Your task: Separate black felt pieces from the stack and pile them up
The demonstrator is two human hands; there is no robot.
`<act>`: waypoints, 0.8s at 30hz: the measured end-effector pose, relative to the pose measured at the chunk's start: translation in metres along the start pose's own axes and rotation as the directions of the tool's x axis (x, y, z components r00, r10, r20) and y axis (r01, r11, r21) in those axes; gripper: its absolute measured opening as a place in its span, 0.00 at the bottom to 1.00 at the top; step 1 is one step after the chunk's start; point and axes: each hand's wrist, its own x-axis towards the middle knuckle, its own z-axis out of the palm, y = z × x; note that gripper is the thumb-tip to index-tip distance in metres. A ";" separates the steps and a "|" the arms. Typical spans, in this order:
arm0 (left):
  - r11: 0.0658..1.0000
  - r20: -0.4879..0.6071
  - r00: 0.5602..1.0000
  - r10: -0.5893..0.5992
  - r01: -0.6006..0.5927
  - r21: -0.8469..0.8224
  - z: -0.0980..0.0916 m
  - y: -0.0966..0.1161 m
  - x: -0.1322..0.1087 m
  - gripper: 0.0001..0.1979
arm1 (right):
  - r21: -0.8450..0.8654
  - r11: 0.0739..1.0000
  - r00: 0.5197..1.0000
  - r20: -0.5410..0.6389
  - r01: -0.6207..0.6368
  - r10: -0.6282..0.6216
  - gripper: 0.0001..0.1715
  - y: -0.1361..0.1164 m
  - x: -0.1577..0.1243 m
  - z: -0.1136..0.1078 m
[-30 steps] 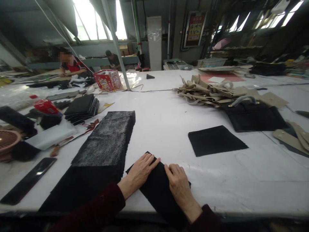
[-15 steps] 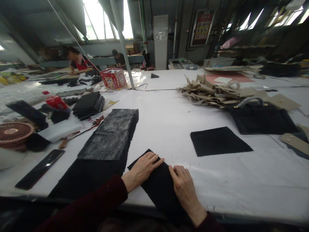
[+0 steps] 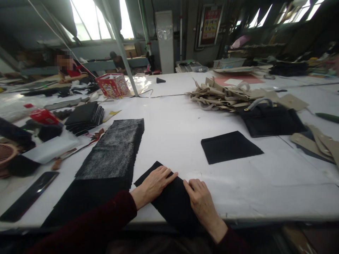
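Our left hand (image 3: 153, 183) lies flat, fingers stretched out, palm down on a black cloth (image 3: 172, 204). Our right hand (image 3: 200, 201) rests on it too, fingers loosely bent, gripping nothing. The cloth sits at the near edge of the table (image 3: 180, 130), one corner pointing away from us. Just left of it lies a long stack (image 3: 113, 155) of dark pieces, with a phone (image 3: 29, 195) beyond that. Another black square (image 3: 230, 146) lies further right, well apart.
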 end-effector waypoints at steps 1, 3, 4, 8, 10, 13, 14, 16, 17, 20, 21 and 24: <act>1.000 -0.007 1.000 0.002 -0.002 0.003 0.000 0.001 0.000 0.31 | 0.002 1.000 1.000 0.003 -0.002 0.002 0.20 0.000 -0.001 -0.001; 1.000 -0.030 0.999 0.014 -0.015 -0.008 0.000 0.003 0.001 0.30 | 0.005 1.000 1.000 0.008 -0.004 0.004 0.20 0.001 -0.003 -0.003; 0.999 -0.038 0.999 0.023 -0.024 -0.021 0.001 0.004 0.001 0.29 | 0.006 1.000 1.000 0.010 -0.005 0.005 0.19 0.002 -0.004 -0.004; 0.997 -0.012 1.000 0.029 -0.030 -0.064 0.004 0.006 0.001 0.28 | 0.004 1.000 1.000 0.020 -0.010 0.010 0.19 0.003 -0.008 -0.008; 0.997 0.016 0.999 0.035 -0.034 -0.063 0.005 0.007 0.002 0.29 | -0.003 1.000 1.000 0.024 -0.013 0.013 0.19 0.004 -0.010 -0.011; 0.998 0.047 0.998 0.038 -0.035 -0.051 0.004 0.011 0.004 0.33 | -0.020 1.000 0.999 0.035 -0.023 0.023 0.19 0.005 -0.012 -0.013; 0.998 0.056 0.998 0.034 -0.031 -0.047 0.003 0.012 0.005 0.33 | -0.025 0.999 0.999 0.040 -0.027 0.028 0.19 0.006 -0.013 -0.014; 0.999 0.057 0.998 0.028 -0.025 -0.044 0.000 0.015 0.006 0.33 | -0.031 0.999 0.998 0.047 -0.033 0.034 0.19 0.006 -0.015 -0.016; 0.998 0.049 0.998 0.035 -0.033 -0.048 -0.001 0.016 0.007 0.33 | -0.033 0.999 0.998 0.050 -0.034 0.036 0.19 0.007 -0.016 -0.017; 0.995 0.021 0.997 0.073 -0.072 -0.075 -0.001 0.018 0.009 0.31 | -0.049 0.998 0.998 0.050 -0.039 0.042 0.19 0.008 -0.020 -0.020; 0.993 0.022 0.997 0.080 -0.078 -0.084 -0.001 0.019 0.009 0.30 | -0.056 0.998 0.998 0.051 -0.041 0.044 0.19 0.008 -0.021 -0.021; 0.994 0.044 0.996 0.072 -0.068 -0.090 0.003 0.020 0.009 0.31 | -0.067 0.997 0.997 0.064 -0.044 0.048 0.19 0.008 -0.023 -0.023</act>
